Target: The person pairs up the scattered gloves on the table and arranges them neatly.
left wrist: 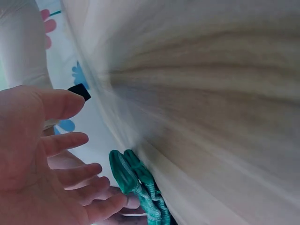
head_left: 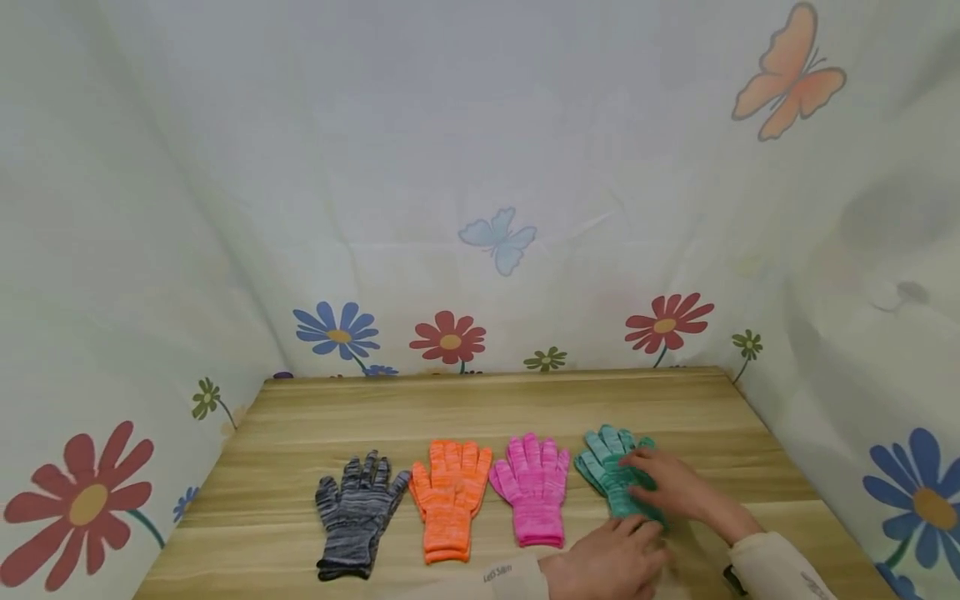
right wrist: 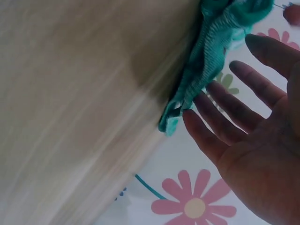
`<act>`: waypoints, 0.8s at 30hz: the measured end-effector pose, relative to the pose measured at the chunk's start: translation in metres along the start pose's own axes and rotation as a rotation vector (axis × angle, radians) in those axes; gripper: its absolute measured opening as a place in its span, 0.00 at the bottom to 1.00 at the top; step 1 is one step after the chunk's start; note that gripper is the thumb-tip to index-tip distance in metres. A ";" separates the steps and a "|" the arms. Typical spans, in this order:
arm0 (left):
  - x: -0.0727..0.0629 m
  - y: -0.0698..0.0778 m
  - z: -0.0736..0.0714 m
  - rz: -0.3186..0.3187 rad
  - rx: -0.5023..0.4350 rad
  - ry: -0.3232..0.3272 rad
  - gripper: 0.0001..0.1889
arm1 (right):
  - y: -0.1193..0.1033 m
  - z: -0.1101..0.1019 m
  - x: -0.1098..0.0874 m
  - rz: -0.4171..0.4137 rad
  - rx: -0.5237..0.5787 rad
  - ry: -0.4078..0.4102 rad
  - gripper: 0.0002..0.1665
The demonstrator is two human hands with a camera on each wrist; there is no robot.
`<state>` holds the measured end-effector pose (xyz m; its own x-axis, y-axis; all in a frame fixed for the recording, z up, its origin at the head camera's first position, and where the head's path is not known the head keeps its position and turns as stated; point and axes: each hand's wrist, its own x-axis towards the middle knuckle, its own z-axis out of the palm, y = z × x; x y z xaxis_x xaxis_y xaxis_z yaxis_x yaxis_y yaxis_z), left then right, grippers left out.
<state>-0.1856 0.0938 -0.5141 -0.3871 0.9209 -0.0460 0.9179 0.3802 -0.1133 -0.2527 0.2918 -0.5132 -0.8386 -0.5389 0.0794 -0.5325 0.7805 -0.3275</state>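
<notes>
A pair of green knitted gloves (head_left: 615, 479) lies on the right part of the wooden table, fingers toward the back wall. My right hand (head_left: 671, 483) is over their right side and hides part of them. In the right wrist view its spread fingers (right wrist: 215, 117) reach the glove, their tips at or against the knit. By the cuff end is my left hand (head_left: 611, 560). The left wrist view shows it with loosely extended fingers (left wrist: 77, 176) and nothing in its grasp, close to the green cuffs (left wrist: 124, 173). Whether it touches them I cannot tell.
Pink gloves (head_left: 531, 492), orange gloves (head_left: 450, 500) and dark grey gloves (head_left: 360, 517) lie in a row to the left, cuffs toward me. The wooden table (head_left: 480, 404) is bordered by white fabric walls (head_left: 375, 167) printed with flowers and butterflies.
</notes>
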 end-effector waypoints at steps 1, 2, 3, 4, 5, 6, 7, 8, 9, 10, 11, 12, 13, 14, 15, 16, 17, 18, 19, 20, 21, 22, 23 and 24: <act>0.000 0.000 0.001 -0.004 -0.002 0.003 0.22 | 0.000 0.001 0.000 -0.006 -0.003 -0.012 0.23; 0.000 0.000 0.002 -0.004 -0.006 0.008 0.23 | 0.000 0.001 0.000 -0.011 -0.007 -0.022 0.23; 0.000 -0.001 0.002 -0.004 -0.010 0.006 0.23 | 0.000 0.001 0.001 -0.019 -0.019 -0.030 0.23; 0.000 -0.001 0.003 -0.003 -0.008 0.001 0.23 | -0.001 0.000 0.002 -0.026 -0.028 -0.035 0.23; 0.000 -0.001 0.003 0.000 -0.003 -0.002 0.23 | -0.002 -0.001 0.003 -0.031 -0.041 -0.042 0.23; 0.000 -0.001 0.004 0.004 0.004 -0.003 0.23 | -0.003 -0.002 0.004 -0.036 -0.052 -0.046 0.23; 0.000 -0.001 0.005 0.008 0.009 -0.004 0.22 | -0.005 -0.004 0.006 -0.043 -0.062 -0.052 0.23; 0.000 -0.001 0.006 0.011 0.011 -0.003 0.22 | -0.006 -0.006 0.008 -0.048 -0.071 -0.059 0.23; 0.000 -0.001 0.006 0.015 0.015 -0.002 0.22 | -0.008 -0.007 0.010 -0.051 -0.081 -0.069 0.23; 0.001 -0.001 0.006 0.017 0.017 -0.001 0.21 | -0.009 -0.008 0.011 -0.051 -0.082 -0.090 0.24; 0.001 0.000 0.006 0.020 0.018 0.002 0.21 | -0.010 -0.009 0.012 -0.052 -0.088 -0.108 0.24; 0.002 0.000 0.006 0.021 0.017 0.002 0.21 | -0.012 -0.009 0.013 -0.055 -0.094 -0.120 0.25; 0.002 0.000 0.006 0.022 0.011 0.000 0.21 | -0.013 -0.009 0.013 -0.056 -0.098 -0.132 0.25; 0.002 0.001 0.006 0.022 0.008 -0.006 0.21 | -0.015 -0.009 0.013 -0.049 -0.101 -0.143 0.25; 0.002 0.001 0.005 0.022 0.003 -0.013 0.21 | -0.015 -0.009 0.014 -0.042 -0.102 -0.149 0.25; 0.002 0.001 0.005 0.022 -0.005 -0.020 0.21 | -0.016 -0.008 0.014 -0.033 -0.098 -0.153 0.26; 0.002 0.001 0.005 0.022 -0.012 -0.026 0.21 | -0.016 -0.007 0.015 -0.022 -0.100 -0.149 0.26; 0.002 0.001 0.004 0.020 -0.024 -0.034 0.21 | -0.016 -0.007 0.016 -0.013 -0.100 -0.149 0.27; 0.001 0.001 0.004 0.020 -0.032 -0.037 0.21 | -0.016 -0.006 0.018 -0.003 -0.102 -0.154 0.27; 0.001 0.001 0.004 0.019 -0.034 -0.041 0.21 | -0.016 -0.006 0.019 0.000 -0.108 -0.161 0.28; 0.001 0.000 0.004 0.018 -0.037 -0.042 0.21 | -0.015 -0.005 0.020 0.004 -0.109 -0.170 0.28; 0.001 0.000 0.004 0.020 -0.037 -0.043 0.21 | -0.015 -0.005 0.021 0.011 -0.101 -0.182 0.29; 0.002 0.000 0.005 0.022 -0.036 -0.043 0.21 | -0.015 -0.005 0.021 0.020 -0.091 -0.193 0.29; 0.002 0.000 0.005 0.022 -0.036 -0.041 0.21 | -0.015 -0.006 0.021 0.030 -0.074 -0.199 0.29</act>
<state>-0.1870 0.0950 -0.5190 -0.3694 0.9250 -0.0892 0.9285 0.3634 -0.0762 -0.2629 0.2707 -0.5005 -0.8191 -0.5612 -0.1191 -0.5207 0.8144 -0.2563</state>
